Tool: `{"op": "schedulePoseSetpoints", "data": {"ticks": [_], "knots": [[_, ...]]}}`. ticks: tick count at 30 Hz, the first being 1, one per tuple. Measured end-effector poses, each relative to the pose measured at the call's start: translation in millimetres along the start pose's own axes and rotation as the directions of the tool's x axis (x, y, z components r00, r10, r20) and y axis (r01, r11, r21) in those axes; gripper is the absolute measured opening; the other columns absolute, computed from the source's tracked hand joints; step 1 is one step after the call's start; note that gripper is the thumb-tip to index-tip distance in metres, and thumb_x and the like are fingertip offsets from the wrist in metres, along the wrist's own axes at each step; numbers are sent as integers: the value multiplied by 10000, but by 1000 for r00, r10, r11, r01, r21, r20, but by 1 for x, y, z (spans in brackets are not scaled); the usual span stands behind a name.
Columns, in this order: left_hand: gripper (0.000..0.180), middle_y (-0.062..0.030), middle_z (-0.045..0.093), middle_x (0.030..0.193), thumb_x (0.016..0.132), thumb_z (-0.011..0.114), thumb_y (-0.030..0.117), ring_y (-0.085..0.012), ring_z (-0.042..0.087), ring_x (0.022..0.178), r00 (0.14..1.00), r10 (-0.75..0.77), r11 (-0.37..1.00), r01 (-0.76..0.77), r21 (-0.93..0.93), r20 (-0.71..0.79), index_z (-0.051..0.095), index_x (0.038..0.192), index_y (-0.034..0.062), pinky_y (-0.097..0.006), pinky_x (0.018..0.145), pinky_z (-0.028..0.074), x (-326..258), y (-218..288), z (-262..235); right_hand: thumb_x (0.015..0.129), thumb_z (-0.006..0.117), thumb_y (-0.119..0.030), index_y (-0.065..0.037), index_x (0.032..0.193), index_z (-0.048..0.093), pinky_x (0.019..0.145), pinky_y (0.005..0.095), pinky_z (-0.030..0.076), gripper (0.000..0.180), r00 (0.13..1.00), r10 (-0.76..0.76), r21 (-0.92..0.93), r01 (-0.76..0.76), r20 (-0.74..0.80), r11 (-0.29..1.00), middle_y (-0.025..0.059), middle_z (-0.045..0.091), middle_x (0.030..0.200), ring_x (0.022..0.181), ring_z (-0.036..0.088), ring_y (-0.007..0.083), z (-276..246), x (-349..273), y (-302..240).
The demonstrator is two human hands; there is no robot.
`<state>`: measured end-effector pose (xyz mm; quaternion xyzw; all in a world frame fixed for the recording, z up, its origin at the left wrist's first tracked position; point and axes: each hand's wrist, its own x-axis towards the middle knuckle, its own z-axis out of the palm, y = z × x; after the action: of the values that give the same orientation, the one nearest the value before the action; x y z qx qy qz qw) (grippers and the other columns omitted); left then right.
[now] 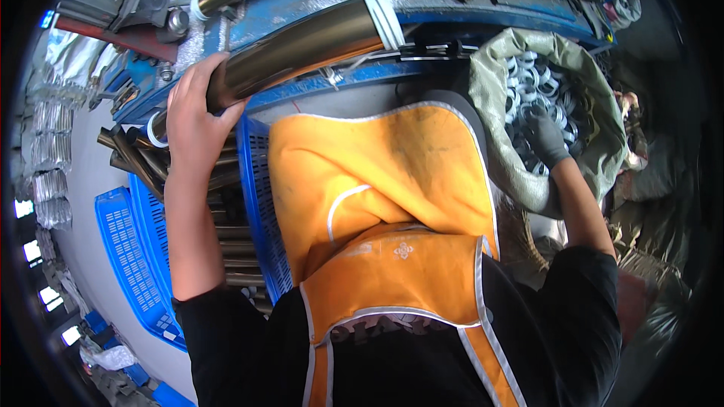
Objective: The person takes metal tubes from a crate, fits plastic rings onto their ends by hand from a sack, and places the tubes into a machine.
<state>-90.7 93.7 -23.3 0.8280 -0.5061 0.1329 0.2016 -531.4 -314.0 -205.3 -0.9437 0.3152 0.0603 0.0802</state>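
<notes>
Now metal tube (302, 49) under left hand (192, 113) fingers (197, 75).

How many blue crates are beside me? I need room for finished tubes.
2: one blue crate against the orange apron, holding tubes; another farther left. Others may be hidden.

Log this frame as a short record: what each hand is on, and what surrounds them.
left hand: bare, grips the end of a bent metal tube
right hand: gloved, inside a sack of white rings
tube support: blue bench
below left hand: blue crate holding more tubes
clothing: orange apron, black sleeves
</notes>
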Motion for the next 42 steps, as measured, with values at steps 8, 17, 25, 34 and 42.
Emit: {"op": "schedulePoseSetpoints", "data": {"ticks": [8, 17, 25, 34, 42], "knots": [[599, -75, 620, 1144, 707, 815, 134, -310, 609, 1082, 982, 108, 987, -87, 136, -156, 603, 1266, 166, -433, 940, 474, 74, -20, -12, 858, 640, -277, -49, 889, 672, 765, 517, 527, 233, 998, -69, -45, 69, -7, 997, 268, 586, 1140, 853, 647, 427, 12, 13, 4], [652, -110, 657, 1156, 708, 829, 167, -320, 621, 1098, 993, 119, 985, -115, 125, -25, 596, 1316, 180, -431, 947, 491, 147, -40, 43, 886, 640, -323, -33, 907, 648, 736, 532, 530, 291, 999, -49, -91, 50, 18, 995, 309, 598, 1131, 839, 653, 434, 20, 17, 8], [776, -62, 612, 1312, 776, 808, 282, -280, 562, 1251, 955, -160, 951, 81, 299, 251, 455, 1467, 278, -482, 1059, 422, 177, -65, 119, 893, 632, -304, -22, 944, 652, 821, 535, 510, 288, 996, -55, -27, 57, 69, 998, 307, 558, 1228, 957, 620, 468, 16, 16, 8], [643, -89, 566, 1383, 864, 721, 275, -287, 481, 1333, 963, 114, 982, -72, 176, -245, 470, 1450, 192, -508, 1167, 279, 81, -99, 109, 904, 633, -234, 18, 1082, 611, 914, 514, 490, 309, 994, -58, -56, 63, 91, 996, 353, 517, 1310, 1111, 570, 495, 30, 18, 33], [262, -130, 629, 990, 815, 705, 185, -356, 610, 995, 818, -541, 822, 465, 329, 196, 591, 1034, 98, -486, 836, 478, -176, -209, 90, 920, 607, -216, 33, 1107, 607, 865, 502, 509, 311, 977, -167, -97, 180, 129, 979, 315, 551, 1259, 1050, 593, 483, 22, 26, 27]]}}
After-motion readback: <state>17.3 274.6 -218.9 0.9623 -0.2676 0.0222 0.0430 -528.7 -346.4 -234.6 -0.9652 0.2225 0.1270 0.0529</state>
